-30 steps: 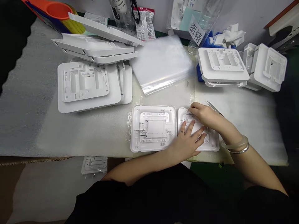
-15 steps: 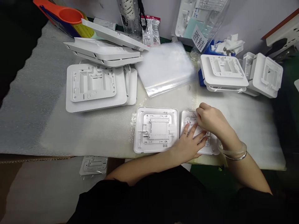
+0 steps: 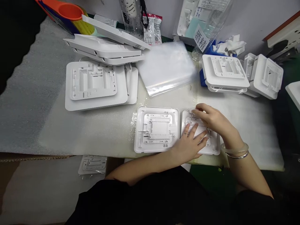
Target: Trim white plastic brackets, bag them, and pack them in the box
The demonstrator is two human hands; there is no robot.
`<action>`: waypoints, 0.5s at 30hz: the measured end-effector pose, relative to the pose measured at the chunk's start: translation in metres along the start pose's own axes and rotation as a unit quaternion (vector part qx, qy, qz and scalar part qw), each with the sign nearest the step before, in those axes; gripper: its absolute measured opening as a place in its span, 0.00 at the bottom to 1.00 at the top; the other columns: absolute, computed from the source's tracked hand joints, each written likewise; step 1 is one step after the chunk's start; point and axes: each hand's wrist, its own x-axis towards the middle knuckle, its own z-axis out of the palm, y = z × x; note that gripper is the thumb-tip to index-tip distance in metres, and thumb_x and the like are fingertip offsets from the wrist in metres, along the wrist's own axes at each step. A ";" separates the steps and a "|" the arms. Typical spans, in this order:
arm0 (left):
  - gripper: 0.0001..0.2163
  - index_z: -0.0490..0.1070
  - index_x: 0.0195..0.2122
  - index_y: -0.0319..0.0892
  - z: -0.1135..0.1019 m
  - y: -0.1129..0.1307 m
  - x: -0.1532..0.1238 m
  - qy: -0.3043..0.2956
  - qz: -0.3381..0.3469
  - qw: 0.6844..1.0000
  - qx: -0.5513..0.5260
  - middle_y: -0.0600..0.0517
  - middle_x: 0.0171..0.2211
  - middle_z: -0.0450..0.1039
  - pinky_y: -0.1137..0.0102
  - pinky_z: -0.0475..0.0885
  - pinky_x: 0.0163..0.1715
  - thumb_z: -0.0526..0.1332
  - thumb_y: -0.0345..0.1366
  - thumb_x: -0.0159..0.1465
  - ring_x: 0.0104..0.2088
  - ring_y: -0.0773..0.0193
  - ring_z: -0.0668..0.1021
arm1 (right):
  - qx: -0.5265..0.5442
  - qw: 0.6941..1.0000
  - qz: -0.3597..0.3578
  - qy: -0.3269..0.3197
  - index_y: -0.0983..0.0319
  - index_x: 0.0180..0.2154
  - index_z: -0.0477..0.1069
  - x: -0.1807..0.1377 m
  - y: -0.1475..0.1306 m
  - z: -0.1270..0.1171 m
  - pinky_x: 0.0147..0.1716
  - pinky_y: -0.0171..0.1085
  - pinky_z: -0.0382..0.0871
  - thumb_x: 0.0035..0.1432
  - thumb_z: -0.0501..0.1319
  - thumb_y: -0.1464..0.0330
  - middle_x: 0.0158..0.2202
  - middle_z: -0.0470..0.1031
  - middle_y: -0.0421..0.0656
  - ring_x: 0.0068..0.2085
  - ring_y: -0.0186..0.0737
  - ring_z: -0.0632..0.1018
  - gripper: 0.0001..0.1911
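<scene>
Two white plastic plates lie side by side near the table's front edge. My left hand [image 3: 188, 143] rests flat on the right plate [image 3: 214, 147], fingers stretched out and holding it down. My right hand [image 3: 211, 120] is curled over the same plate's upper left part, fingertips pinched together there. What they pinch is hidden. Bangles circle my right wrist. The left plate [image 3: 157, 129] lies untouched, ribbed side up, just left of my hands.
Larger white covers [image 3: 93, 84] are piled at the back left under an orange cup [image 3: 70, 11]. A stack of clear bags [image 3: 166, 67] lies at the back centre. More white housings [image 3: 223, 70] and a labelled bottle [image 3: 201, 39] stand at the back right. A bagged part [image 3: 92, 164] lies below the table edge.
My right hand has slid slightly left and down over the right plate. A thin metal tool that stuck out behind it a second ago no longer shows. My left hand stays flat.
</scene>
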 end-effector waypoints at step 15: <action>0.31 0.59 0.67 0.42 0.001 0.000 -0.001 -0.003 -0.003 1.000 -0.024 0.45 0.69 0.54 0.40 0.51 0.64 0.58 0.52 0.66 0.68 0.32 0.55 | -0.052 0.973 0.125 -0.187 0.68 0.38 0.71 0.022 -0.018 -0.001 0.30 0.37 0.60 0.56 0.48 0.82 0.41 0.68 0.52 0.30 0.38 0.67 0.15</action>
